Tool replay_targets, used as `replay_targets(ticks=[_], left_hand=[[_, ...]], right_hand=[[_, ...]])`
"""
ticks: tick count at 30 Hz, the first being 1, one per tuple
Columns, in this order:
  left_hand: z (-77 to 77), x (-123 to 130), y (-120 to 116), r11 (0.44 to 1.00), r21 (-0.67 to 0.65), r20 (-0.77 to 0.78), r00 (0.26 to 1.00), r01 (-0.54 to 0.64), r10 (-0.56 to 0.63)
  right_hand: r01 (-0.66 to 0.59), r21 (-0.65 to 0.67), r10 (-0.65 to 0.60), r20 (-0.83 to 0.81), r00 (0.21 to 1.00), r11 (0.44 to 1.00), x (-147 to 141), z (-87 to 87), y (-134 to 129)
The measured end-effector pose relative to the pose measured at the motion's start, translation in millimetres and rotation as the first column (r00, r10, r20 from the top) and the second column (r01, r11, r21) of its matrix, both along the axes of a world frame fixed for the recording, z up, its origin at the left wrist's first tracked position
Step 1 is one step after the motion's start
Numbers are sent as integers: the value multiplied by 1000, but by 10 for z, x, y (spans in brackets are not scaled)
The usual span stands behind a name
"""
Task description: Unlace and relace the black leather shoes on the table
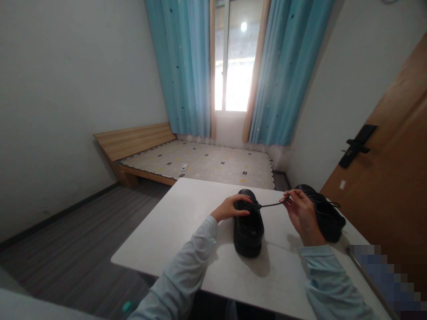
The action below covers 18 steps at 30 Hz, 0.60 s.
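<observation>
A black lace-up shoe [247, 238] stands on the white table, its toe pointing away from me and its heel toward me. My left hand [233, 206] grips it near the lacing from the left side, thumb on the near side and fingers over the top. Between thumb and fingers of my right hand [300, 209] is pinched a black shoelace [271, 205], stretched taut rightward from the shoe. Behind my right hand lies the second black shoe [328, 218], partly hidden by that hand, with a loop of lace sticking out on its right.
The white table [160, 235] reaches toward a bed [213, 162] with a small white remote [184, 167] on its mattress. To the right is a brown door [383, 178] with a black handle. Blue curtains [190, 66] frame the window. A blurred, pixelated patch covers the lower right.
</observation>
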State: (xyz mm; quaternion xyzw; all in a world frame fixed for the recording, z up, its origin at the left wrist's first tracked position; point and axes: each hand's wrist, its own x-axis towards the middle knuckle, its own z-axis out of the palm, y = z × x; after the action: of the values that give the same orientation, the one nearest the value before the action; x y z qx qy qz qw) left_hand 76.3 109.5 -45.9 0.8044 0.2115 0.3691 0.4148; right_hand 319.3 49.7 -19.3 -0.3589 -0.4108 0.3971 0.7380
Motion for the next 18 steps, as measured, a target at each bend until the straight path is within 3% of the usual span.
replay_targets(ticks=[6,11,14,18], left_hand=[[7,26,-4,995,71,30,997,-75,73],[6,34,4,990,81,54,993,-113,109],[-11,27,28,994,22,55,993,-109,108],[-32,7,60,995,-69,15,997,-74,75]], right_hand=[[-98,-47,102,92,991,994,-82,36,-45],[-111,-114,140,301,943,987,-200,-3,-58],[-41,-123,99,513,853,992,-275,-60,-54],[35,-71,29,739,673,997,-388,-129,-72]])
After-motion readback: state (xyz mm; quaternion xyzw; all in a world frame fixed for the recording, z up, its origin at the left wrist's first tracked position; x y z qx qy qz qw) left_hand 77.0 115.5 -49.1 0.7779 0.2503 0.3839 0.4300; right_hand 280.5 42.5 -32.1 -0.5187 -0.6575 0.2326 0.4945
